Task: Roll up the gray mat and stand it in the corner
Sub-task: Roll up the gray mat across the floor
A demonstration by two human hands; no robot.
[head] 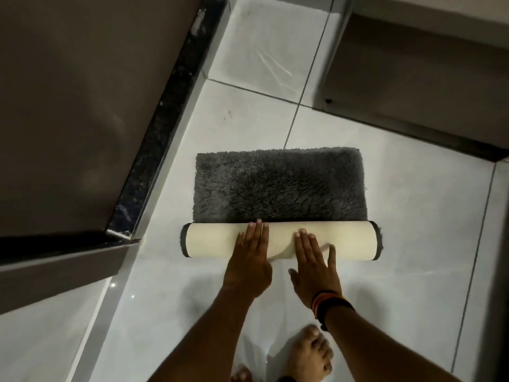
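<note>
The gray shaggy mat [279, 184] lies on the white tiled floor, partly rolled. Its near part forms a roll [212, 239] with the cream backing outward, lying left to right. The far half is still flat, pile up. My left hand [250, 259] rests flat on top of the roll near its middle, fingers together and pointing away. My right hand [314, 267] lies flat on the roll just to the right, fingers spread, with bands on the wrist. Both palms press on the roll without wrapping around it.
A dark-edged door or panel [154, 139] runs diagonally at the left, ending in a corner near the roll's left end. A low brown ledge [413, 92] crosses the upper right. My bare feet [308, 354] stand just behind my hands.
</note>
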